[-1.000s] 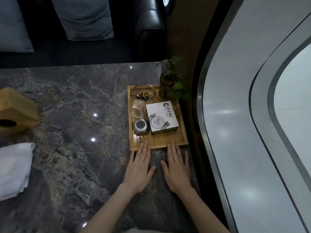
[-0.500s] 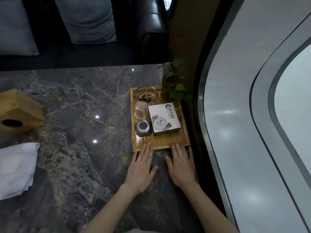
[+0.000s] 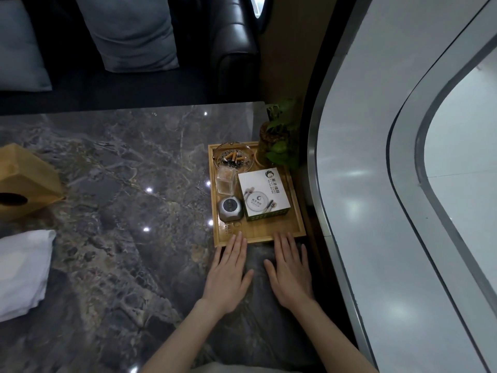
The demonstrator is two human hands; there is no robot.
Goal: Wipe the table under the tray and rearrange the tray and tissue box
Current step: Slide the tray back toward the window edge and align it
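A: Entry, head view. Where do the hands sit?

B: Both lie flat, palms down, on the dark marble table (image 3: 113, 184). The left hand (image 3: 228, 275) and the right hand (image 3: 291, 273) are side by side, fingers straight and spread apart, gripping nothing. The fingertips of each reach the near rim of the wooden tray (image 3: 258, 235); I read them as touching that rim.

A: Tray position?

B: At the table's right edge, next to the curved grey wall panel (image 3: 376, 184). It stands level on the marble.

A: Contents?

B: At the far left corner, a glass ashtray (image 3: 233, 158) with cigarette butts. Just in front of it, a small clear container (image 3: 225, 179), and nearer still a round grey metal object (image 3: 230, 210). To the right of those, a white printed box (image 3: 262, 195). A potted plant (image 3: 279, 141) stands at the far right corner; I cannot tell whether its base is inside the tray or just beyond it.

A: Tissue box?

B: The wooden tissue box (image 3: 24, 184) is at the left edge of the view, well apart from the tray, tilted, its dark oval opening facing this way. A folded white cloth (image 3: 21, 267) lies nearer than it, also at the left.

A: Background?

B: A black leather sofa (image 3: 234, 49) with a grey cushion (image 3: 129, 30), beyond the table.
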